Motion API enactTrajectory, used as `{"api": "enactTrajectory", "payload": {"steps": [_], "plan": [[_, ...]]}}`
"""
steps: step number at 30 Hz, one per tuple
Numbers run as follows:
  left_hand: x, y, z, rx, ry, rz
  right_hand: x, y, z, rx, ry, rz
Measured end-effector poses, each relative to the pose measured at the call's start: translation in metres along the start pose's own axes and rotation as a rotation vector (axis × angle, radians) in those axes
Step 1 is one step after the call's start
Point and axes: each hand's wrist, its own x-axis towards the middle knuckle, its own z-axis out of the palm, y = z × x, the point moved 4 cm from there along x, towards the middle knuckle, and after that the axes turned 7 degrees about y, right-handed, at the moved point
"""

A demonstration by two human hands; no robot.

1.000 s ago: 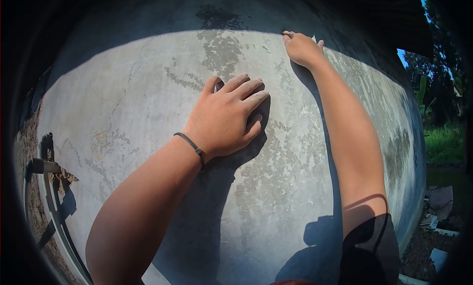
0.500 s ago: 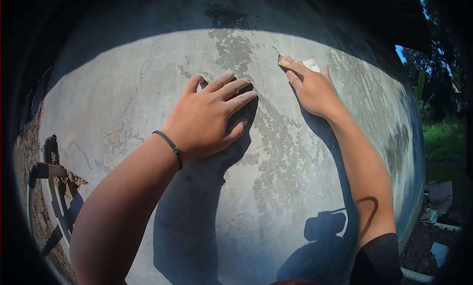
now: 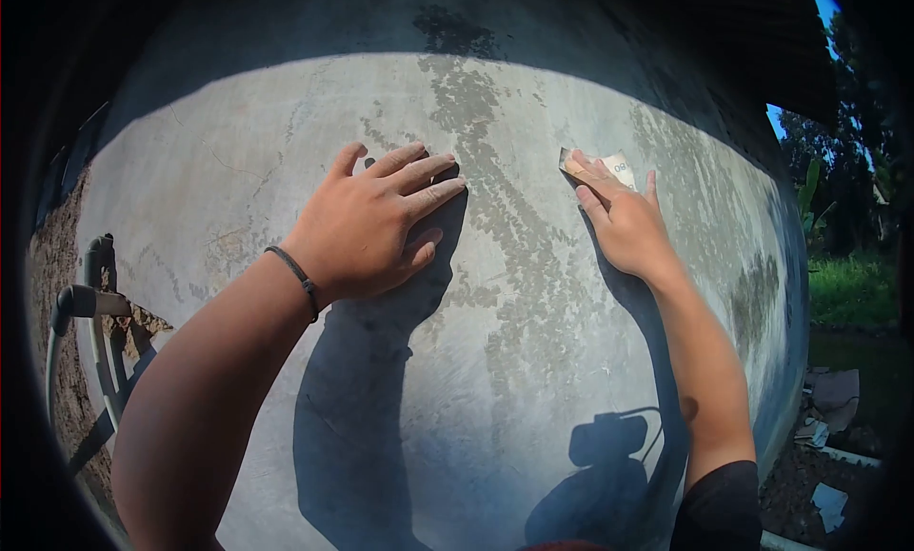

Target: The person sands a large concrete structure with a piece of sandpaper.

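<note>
A grey plastered wall (image 3: 438, 361) with darker mottled patches fills most of the view. My left hand (image 3: 367, 223), a dark cord bracelet (image 3: 298, 280) at its wrist, rests against the wall left of centre. Its fingers are spread and it holds nothing. Farther right, my right hand (image 3: 624, 223) presses a folded piece of sandpaper (image 3: 621, 169) to the wall. The paper's pale back bears a printed number that looks like 80, upside down. My fingers lie over the paper and cover part of it.
Grey pipes with an elbow joint (image 3: 84, 302) stick out at the lower left beside rough, broken wall. A dark roof edge (image 3: 762, 37) overhangs at the upper right. Scraps of debris (image 3: 830, 503) lie on the ground at the lower right, with grass (image 3: 847, 289) beyond.
My right hand has slid the sandpaper downward and a little to the right along the wall. My left hand has shifted left, its fingers still spread. The view has tilted slightly.
</note>
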Motion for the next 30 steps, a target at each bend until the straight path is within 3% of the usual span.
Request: {"api": "enactTrajectory", "payload": {"steps": [3, 7, 10, 13, 16, 19, 21, 23, 27, 30], "plan": [[0.003, 0.000, -0.001, 0.007, -0.042, -0.019, 0.025, 0.006, 0.000, -0.017, -0.037, 0.072], [0.000, 0.003, 0.001, 0.010, -0.005, -0.047, 0.146, 0.017, 0.005, 0.031, 0.016, 0.315], [0.000, 0.004, 0.005, -0.018, 0.025, -0.049, 0.121, 0.012, 0.012, -0.042, 0.120, 0.148], [-0.002, 0.002, 0.006, -0.037, 0.071, -0.036, 0.037, 0.008, 0.004, -0.007, 0.055, -0.019], [-0.001, 0.000, 0.006, -0.052, 0.056, -0.036, 0.037, 0.000, -0.002, -0.051, 0.006, 0.003], [-0.003, 0.000, 0.011, -0.046, 0.111, -0.020, 0.120, 0.007, 0.002, -0.054, -0.024, 0.174], [-0.005, -0.003, 0.012, -0.047, 0.121, -0.032, 0.122, 0.000, 0.008, -0.062, -0.015, 0.161], [-0.003, -0.001, 0.014, -0.090, 0.144, -0.026, 0.085, -0.004, 0.002, -0.049, 0.019, 0.133], [-0.001, 0.001, 0.016, -0.109, 0.199, -0.025, -0.064, -0.023, -0.005, -0.054, -0.024, 0.033], [0.006, 0.002, 0.018, -0.104, 0.153, -0.016, -0.066, -0.030, -0.005, -0.036, -0.016, 0.110]]}}
